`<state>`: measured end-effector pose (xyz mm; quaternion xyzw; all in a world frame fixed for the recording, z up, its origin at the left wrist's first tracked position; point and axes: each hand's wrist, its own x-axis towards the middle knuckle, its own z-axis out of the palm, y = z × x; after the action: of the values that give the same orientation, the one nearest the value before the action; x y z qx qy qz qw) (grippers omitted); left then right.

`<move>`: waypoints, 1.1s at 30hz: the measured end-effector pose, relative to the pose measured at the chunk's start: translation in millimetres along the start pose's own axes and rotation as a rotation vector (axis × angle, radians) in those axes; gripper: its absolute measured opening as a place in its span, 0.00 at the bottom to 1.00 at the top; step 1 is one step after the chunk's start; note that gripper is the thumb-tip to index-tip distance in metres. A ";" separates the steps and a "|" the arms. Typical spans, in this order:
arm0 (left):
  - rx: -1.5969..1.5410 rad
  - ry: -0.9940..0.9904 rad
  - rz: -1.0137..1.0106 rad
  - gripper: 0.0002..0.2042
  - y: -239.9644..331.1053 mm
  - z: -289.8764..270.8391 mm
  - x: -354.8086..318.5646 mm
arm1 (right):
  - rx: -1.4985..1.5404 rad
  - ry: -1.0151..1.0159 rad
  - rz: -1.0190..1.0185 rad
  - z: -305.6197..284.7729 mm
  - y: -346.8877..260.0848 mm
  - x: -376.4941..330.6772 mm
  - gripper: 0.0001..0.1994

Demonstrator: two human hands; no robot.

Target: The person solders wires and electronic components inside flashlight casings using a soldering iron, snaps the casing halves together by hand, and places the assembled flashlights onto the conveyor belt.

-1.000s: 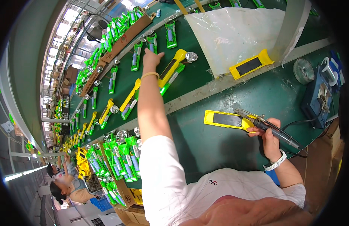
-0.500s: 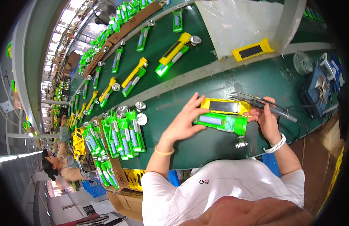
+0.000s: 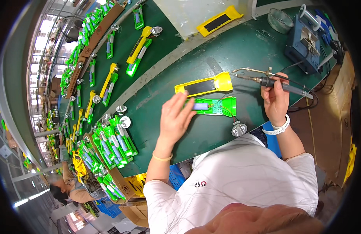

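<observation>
Head view shows the green casing (image 3: 211, 106) lying on the green counter (image 3: 235, 50) before me; my left hand (image 3: 175, 119) rests open-fingered on its end; my right hand (image 3: 275, 98) grips a soldering iron (image 3: 279, 85) nearby; a yellow cover (image 3: 203, 84) lies just behind.

The open green plastic torch half (image 3: 213, 106) lies on the green work table (image 3: 242, 50), just before the yellow plastic torch cover (image 3: 203, 85), with the round silver reflector cup (image 3: 239, 129) to its right.

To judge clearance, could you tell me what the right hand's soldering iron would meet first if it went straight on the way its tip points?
Probably the yellow plastic cover, just beyond the tip of the soldering iron in the right hand; depth is unclear.
</observation>
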<state>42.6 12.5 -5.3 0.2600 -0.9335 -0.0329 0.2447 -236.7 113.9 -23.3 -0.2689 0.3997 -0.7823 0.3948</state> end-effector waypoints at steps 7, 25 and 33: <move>-0.488 0.021 -0.087 0.07 27.1 20.5 23.9 | -0.032 -0.015 0.131 1.3 10.2 -29.9 0.09; -0.484 -0.159 -0.328 0.07 36.1 8.0 35.5 | -0.381 -0.199 0.085 2.1 19.2 -41.3 0.09; -0.457 -0.180 -0.292 0.07 33.2 8.4 35.0 | -0.218 -0.175 0.123 -0.2 17.2 -41.5 0.11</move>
<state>-3.1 22.9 8.9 0.3257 -0.8726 -0.3001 0.2059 -207.3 142.2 -42.2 -0.3521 0.4621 -0.6823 0.4438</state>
